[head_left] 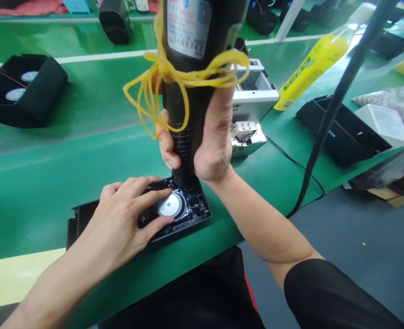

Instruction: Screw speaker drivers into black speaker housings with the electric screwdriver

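Toward the far left of the tabletop [119, 151] lay a black shell [47, 96]; a silver machine [256, 100] stood right of centre, a yellow bottle [311, 64] just beyond it, and a black case [342, 132] lay along the near edge farther right. A dark cable [328, 119] crossed in front. The open casing [184, 225] with its round speaker [170, 204] lay by the near edge, its far side partly hidden by an upright power driver [195, 100]. The right hand [215, 141] had its grip wrapped round that driver — its tip was hidden — while the left hand [129, 205] was spread, thumb and forefinger at the speaker's rim.
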Demonstrator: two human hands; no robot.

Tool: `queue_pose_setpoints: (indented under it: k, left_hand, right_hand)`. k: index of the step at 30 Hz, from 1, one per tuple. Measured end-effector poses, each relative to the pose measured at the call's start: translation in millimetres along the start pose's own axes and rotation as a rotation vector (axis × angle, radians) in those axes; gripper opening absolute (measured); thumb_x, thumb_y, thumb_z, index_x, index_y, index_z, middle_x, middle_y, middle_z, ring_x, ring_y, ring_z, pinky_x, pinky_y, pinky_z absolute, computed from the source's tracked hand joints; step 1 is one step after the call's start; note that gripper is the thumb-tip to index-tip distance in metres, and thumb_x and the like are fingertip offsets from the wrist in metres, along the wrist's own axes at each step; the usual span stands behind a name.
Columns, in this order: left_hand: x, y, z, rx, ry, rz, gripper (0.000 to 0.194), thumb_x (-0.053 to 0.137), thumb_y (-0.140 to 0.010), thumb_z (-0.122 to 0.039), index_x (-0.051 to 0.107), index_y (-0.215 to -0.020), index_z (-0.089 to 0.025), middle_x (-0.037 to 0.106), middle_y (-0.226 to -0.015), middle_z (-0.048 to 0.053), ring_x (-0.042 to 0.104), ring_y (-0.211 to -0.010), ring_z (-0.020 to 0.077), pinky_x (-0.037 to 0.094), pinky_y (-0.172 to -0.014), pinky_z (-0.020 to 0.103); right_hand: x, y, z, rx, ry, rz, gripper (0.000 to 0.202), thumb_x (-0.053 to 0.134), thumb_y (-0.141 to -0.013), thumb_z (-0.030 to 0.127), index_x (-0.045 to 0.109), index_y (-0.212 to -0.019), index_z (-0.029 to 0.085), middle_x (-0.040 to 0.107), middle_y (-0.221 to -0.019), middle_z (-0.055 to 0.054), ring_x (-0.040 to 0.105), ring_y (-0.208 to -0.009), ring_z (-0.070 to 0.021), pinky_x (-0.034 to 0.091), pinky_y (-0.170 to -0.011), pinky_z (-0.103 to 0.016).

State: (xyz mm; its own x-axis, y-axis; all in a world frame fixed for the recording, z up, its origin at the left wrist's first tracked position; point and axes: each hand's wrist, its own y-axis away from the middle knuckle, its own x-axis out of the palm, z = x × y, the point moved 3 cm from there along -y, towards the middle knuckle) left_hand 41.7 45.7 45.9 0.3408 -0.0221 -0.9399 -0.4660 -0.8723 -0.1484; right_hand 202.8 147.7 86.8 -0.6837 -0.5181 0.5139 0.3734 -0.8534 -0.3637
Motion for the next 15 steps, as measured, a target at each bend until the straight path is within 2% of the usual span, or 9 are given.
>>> queue_pose_setpoints:
  k: [4, 9, 12, 15]
  left_hand:
    - [0.3, 0.0, 0.6, -0.002, 0.012, 0.021, 0.038, 0.062, -0.105, -0.056, 0.070, -0.135, -0.034, 0.066, -0.146, 0.007, 0.065, -0.126, 0.0360, 0.043, -0.096, 0.054]
    - [1.5, 1.0, 0.5, 0.007, 0.002, 0.024, 0.036, 0.062, -0.105, -0.054, 0.069, -0.135, -0.035, 0.062, -0.152, 0.006, 0.065, -0.123, 0.0349, 0.042, -0.098, 0.055]
    - [1.4, 0.6, 0.5, 0.004, -0.005, 0.019, 0.035, 0.062, -0.105, -0.051, 0.069, -0.135, -0.035, 0.062, -0.151, 0.007, 0.065, -0.122, 0.0355, 0.043, -0.097, 0.055]
    - [1.3, -0.2, 0.6, -0.001, 0.003, 0.022, 0.035, 0.062, -0.105, -0.051, 0.071, -0.134, -0.034, 0.065, -0.144, 0.009, 0.066, -0.120, 0.0365, 0.043, -0.093, 0.053]
  right_hand:
    - [9.1, 1.8, -1.0, -0.059, -0.012, 0.019, 0.066, 0.054, -0.089, 0.092, 0.052, -0.092, 0.026, 0.059, -0.067, 0.009, 0.050, -0.046, -0.0089, 0.043, -0.038, -0.023]
    - [8.2, 2.9, -4.9, -0.007, 0.005, 0.130, 0.064, 0.031, -0.097, 0.088, 0.047, -0.095, 0.026, 0.055, -0.068, 0.013, 0.050, -0.049, -0.0056, 0.047, -0.043, -0.017]
    - [5.6, 3.1, -5.2, -0.051, 0.020, 0.173, 0.062, 0.040, -0.096, 0.087, 0.049, -0.096, 0.026, 0.058, -0.071, 0.012, 0.054, -0.053, -0.0071, 0.049, -0.046, -0.019]
    - [4.6, 4.2, -5.5, -0.038, 0.088, 0.157, 0.060, 0.052, -0.088, 0.088, 0.050, -0.096, 0.028, 0.059, -0.068, 0.012, 0.053, -0.050, -0.0089, 0.047, -0.045, -0.024]
